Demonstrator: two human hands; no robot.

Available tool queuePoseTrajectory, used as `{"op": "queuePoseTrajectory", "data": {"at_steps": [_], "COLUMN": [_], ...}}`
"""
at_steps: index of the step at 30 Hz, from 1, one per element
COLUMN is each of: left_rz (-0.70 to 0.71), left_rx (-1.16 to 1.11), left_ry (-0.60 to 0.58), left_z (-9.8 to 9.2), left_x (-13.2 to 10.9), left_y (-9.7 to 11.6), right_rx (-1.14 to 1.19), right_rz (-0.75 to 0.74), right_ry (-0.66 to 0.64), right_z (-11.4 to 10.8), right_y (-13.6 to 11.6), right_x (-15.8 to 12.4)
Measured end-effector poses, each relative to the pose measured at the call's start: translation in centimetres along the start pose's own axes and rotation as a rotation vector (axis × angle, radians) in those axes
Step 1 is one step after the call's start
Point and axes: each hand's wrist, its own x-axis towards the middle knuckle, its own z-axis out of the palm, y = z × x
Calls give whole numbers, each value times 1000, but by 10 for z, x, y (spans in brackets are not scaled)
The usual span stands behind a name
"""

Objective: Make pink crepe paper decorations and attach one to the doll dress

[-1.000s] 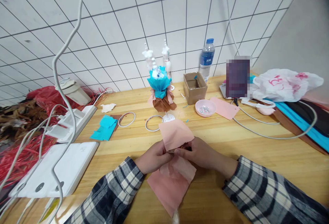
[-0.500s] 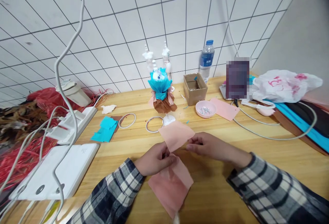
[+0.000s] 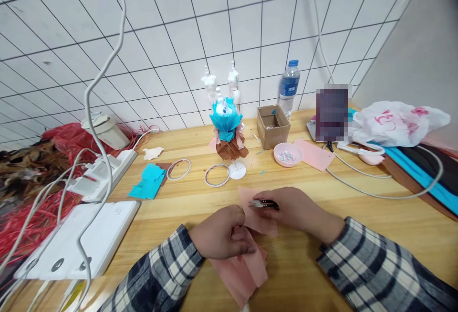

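"What is the person's left hand (image 3: 220,233) doing?"

"It is pinching pink paper (image 3: 236,276), thumb and fingers nearly together. The paper is lying at the near middle of the wooden table (image 3: 171,216), one part showing below that hand and another above it, reaching under the right hand (image 3: 296,209). The left hand is hiding the stretch between, so one cannot tell whether both parts are forming one sheet."

"And the right one?"

"It is curling closely around small dark-handled snips (image 3: 263,204), whose metal tips are pointing toward the left hand over the upper part of the paper. Whether they are touching it, one cannot tell."

"What is standing beyond?"

"A small figure (image 3: 226,126) in blue and brown paper is standing on a round white base (image 3: 237,171), two rings (image 3: 216,185) lying to its left. To its right, a pink bowl (image 3: 288,163) is holding shiny beads (image 3: 286,156) near a cardboard box (image 3: 274,135)."
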Motion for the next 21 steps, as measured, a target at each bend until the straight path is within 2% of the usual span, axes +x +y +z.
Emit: {"op": "queuePoseTrajectory", "data": {"at_steps": [4,9,12,16,18,20,21], "left_rz": [38,21,-56,-185,-226,-285,-326], "left_rx": [217,227,291,266,202,225,272], "left_ry": [-43,-82,-130,-91,2,270,463], "left_z": [-1,-4,-5,-13,-25,-45,-57], "left_x": [-1,-7,-15,-24,-28,-34,-39], "left_y": [-2,3,11,9,-2,-18,-27], "right_rx": [-161,-173,-165,-150,-146,-142,-141], "right_rz": [133,193,204,238,247,241,236], "right_ry": [59,72,58,62,65,57,53], "right_z": [-8,-16,-17,-17,-17,-16,-15], "right_y": [11,21,19,18,18,18,18], "right_x": [-2,-1,0,1,1,1,1]}}
